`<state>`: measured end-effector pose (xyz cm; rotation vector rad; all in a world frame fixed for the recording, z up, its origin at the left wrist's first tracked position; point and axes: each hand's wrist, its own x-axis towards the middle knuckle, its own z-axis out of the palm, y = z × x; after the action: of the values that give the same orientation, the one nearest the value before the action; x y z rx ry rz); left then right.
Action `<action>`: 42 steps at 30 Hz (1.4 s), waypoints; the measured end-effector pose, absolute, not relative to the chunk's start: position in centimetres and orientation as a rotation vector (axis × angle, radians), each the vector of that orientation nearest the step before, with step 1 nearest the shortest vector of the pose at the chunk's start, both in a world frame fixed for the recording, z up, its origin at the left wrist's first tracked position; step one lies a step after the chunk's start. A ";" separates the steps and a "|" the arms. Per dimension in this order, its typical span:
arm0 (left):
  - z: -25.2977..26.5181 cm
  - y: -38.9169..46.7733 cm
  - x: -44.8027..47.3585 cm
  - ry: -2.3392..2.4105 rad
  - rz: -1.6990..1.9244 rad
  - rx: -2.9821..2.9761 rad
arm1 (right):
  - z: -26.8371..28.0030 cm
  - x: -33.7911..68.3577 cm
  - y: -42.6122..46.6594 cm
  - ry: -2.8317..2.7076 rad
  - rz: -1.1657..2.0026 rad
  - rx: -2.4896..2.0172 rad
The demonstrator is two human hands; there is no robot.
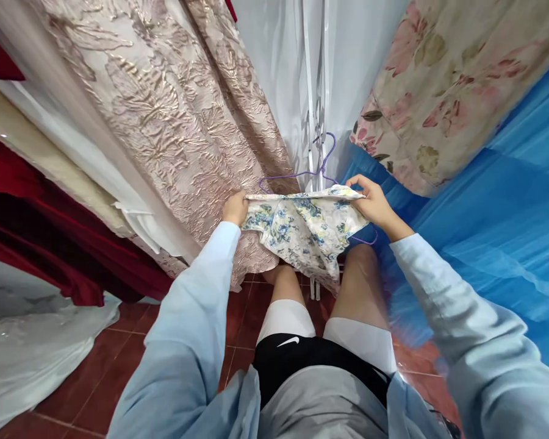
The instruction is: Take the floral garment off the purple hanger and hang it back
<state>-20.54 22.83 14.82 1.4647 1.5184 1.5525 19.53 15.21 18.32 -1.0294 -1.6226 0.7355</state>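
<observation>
A white garment with blue and yellow flowers [302,225] is stretched sideways in front of my knees. My left hand [235,208] is closed on its left upper corner. At the other upper corner, my right hand [371,198] pinches the cloth between thumb and fingers. Behind the garment is a purple hanger [328,155], its hook pointing up and its lower right end showing below the cloth near my right hand. The middle of the hanger is hidden by the fabric, so I cannot tell whether the garment is on it.
Long hanging fabrics surround me: a pink embossed gown [165,103] ahead to the left, white cloth with ribbons [279,55] in the middle, a floral panel [439,91] and blue tulle [498,213] on the right. Dark red cloth [73,225] hangs left. The floor [105,372] has red tiles.
</observation>
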 end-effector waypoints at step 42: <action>21.2 20.0 -5.3 1.448 1.179 2.620 | 18.2 24.2 16.8 -1.369 0.432 -1.286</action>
<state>-5.30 20.00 21.23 2.6201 1.4477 1.1789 24.16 16.80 18.25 -1.2861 -1.3694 0.4320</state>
